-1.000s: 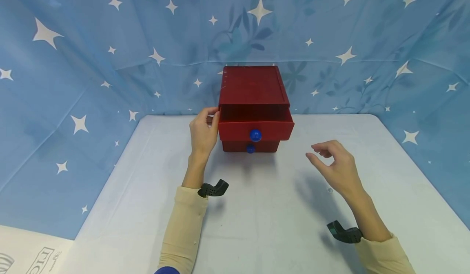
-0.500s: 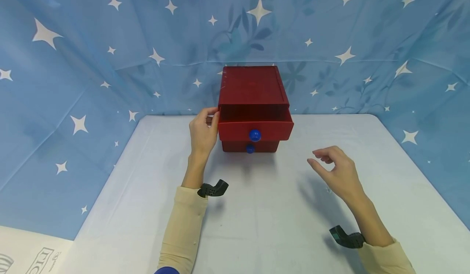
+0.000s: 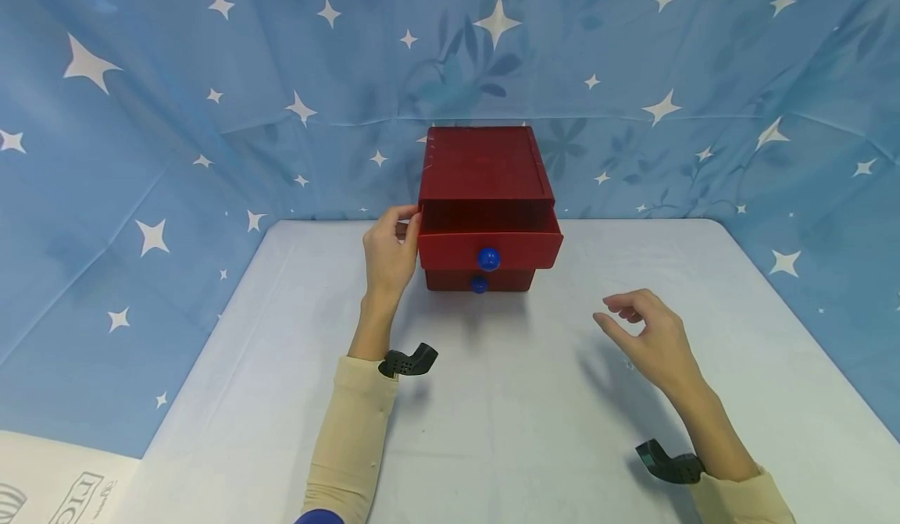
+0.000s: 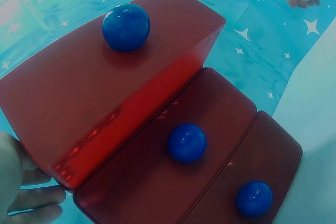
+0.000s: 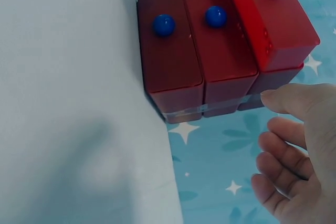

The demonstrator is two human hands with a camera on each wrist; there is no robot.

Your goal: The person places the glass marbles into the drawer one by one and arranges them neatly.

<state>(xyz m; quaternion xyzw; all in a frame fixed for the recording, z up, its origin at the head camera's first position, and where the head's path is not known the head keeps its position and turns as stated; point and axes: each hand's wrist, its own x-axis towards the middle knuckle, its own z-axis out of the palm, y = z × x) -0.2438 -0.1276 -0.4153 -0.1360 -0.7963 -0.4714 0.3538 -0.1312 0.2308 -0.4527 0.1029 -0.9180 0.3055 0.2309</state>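
Note:
A red drawer cabinet [image 3: 485, 163] stands at the back of the table. Its top drawer [image 3: 457, 251] is pulled partway out, with a round blue knob [image 3: 489, 258] on the front. Two lower drawers are pushed in, and both show their blue knobs in the left wrist view, the middle one [image 4: 187, 143] and the bottom one [image 4: 254, 198]. My left hand [image 3: 390, 251] rests its fingertips against the cabinet's left side, beside the pulled-out drawer. Away to the right, my right hand [image 3: 652, 340] hovers over the table with loosely bent fingers, holding nothing.
A white cloth covers the table [image 3: 478, 422]. Behind it hangs a blue curtain [image 3: 337, 63] with white stars. Printed paper or board [image 3: 63, 481] lies at the lower left. A round blue thing [image 3: 319, 517] overlaps the left sleeve at the bottom edge.
My right hand has drawn slightly down and back toward me, a little farther from the cabinet. The left hand and the drawers have kept their places.

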